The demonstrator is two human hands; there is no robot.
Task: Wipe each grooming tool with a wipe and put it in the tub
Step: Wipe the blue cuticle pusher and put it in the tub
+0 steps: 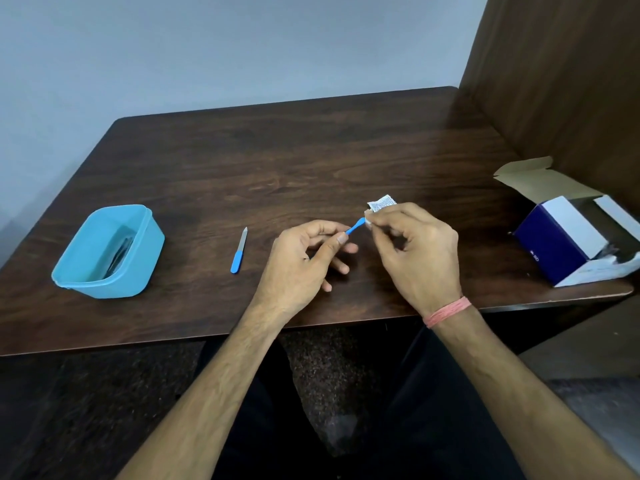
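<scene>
One small blue tool [355, 226] is in hand right now: the left hand [304, 258] pinches its handle end between thumb and forefinger, while the right hand [412, 247] pinches a white wipe [369, 221] around its other tip, with the printed sachet [381, 203] sticking up behind the fingers. Both grips are narrow and closed on something; neither hand is free. The tool is held just above the table [311, 161], near its front edge, and what kind of tool it is cannot be told because the wiped end is covered.

Further left, a nail file [239, 251] with a blue handle lies flat on the table by itself, apart from both hands, and looks not yet wiped. Beyond it, near the left front corner, stands the blue tub [145, 258]; something dark and slender lies inside, probably tools already cleaned, though the count is unclear. On the right sits an open box [561, 244], likely the supply of wipes.

Judging from this, the job looks past its first part: one tool is being wiped and has yet to go in the tub, and the file remains.
</scene>
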